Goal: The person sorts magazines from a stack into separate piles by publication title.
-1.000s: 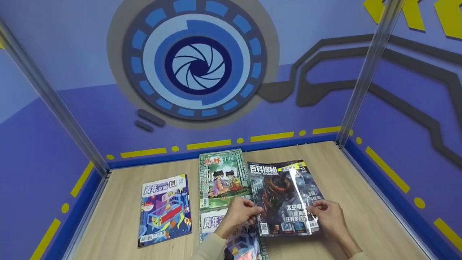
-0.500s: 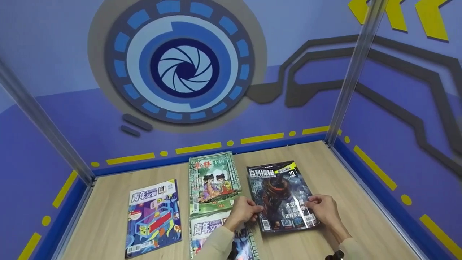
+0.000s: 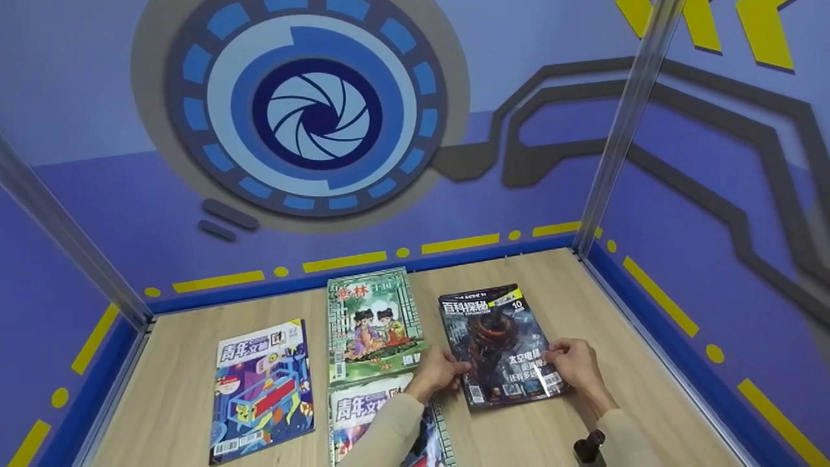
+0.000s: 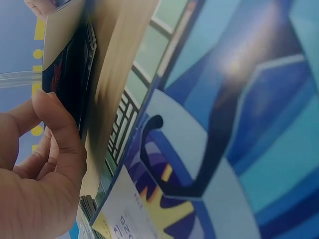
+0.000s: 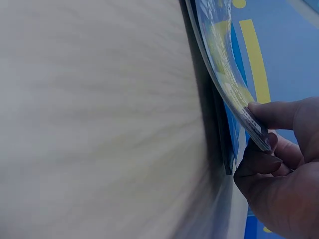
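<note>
The glossy dark magazine (image 3: pixel 502 353), thin and rectangular, curves slightly above a second magazine (image 5: pixel 223 132) on the pale wood-grained table (image 3: pixel 499 438). Left of it lie a green magazine (image 3: pixel 376 327), a purple-titled magazine (image 3: pixel 353 410) partly hidden by the left sleeve (image 3: pixel 389 428) and, farthest off, a colourful magazine (image 3: pixel 262 392). The left hand (image 3: pixel 436 375) and right hand (image 3: pixel 579 370), fingers bent, pinch the dark one's opposite edges.

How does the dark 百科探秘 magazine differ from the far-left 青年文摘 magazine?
Cover: the 百科探秘 magazine is mostly dark; the far-left 青年文摘 magazine is bright purple and blue below a pale title band.
Contact: the left grip and right grip hold the 百科探秘 magazine by its sides; neither touches the far-left 青年文摘 magazine.
Number: 10 on the 百科探秘 magazine, 22 on the far-left 青年文摘 magazine.
Shared: both are face up, titles toward the back wall.
</note>
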`<state>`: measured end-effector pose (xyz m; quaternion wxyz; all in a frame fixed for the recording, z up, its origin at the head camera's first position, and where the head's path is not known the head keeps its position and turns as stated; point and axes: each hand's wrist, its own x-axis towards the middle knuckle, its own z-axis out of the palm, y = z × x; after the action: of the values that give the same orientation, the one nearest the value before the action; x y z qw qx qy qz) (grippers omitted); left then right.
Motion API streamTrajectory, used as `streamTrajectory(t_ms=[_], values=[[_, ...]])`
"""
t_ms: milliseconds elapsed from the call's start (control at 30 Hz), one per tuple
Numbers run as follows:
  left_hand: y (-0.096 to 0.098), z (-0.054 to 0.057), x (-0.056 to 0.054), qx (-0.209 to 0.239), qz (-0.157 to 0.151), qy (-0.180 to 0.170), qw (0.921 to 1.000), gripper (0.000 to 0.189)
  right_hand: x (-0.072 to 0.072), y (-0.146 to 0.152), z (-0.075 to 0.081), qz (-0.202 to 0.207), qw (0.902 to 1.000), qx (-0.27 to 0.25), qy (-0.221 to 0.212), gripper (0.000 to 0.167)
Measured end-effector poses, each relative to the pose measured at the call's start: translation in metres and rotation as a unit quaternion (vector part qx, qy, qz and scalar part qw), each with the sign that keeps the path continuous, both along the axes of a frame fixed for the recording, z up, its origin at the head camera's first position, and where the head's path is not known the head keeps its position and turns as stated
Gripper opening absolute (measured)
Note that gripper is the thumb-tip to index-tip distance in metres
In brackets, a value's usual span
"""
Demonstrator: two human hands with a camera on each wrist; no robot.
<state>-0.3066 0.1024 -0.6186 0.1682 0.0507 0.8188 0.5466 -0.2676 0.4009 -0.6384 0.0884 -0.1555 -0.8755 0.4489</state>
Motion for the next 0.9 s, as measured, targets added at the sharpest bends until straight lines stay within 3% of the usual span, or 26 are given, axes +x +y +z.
streamTrajectory(t_ms=[333,600,900], values=[[0.001,-0.007,-0.005,-0.03,-0.007,0.01,0.9995,0.033,-0.006,-0.001,-0.001,-0.001,1.0,0.005,-0.007,0.006],[0.008,-0.016,-0.01,-0.065,-0.029,0.056,0.9959,0.039,-0.003,0.005,-0.004,-0.011,0.9998,0.008,-0.017,0.004],[0.016,-0.014,-0.01,-0.055,-0.021,0.069,0.9959,0.036,-0.003,0.012,-0.001,-0.016,0.9993,0.028,-0.021,0.008]])
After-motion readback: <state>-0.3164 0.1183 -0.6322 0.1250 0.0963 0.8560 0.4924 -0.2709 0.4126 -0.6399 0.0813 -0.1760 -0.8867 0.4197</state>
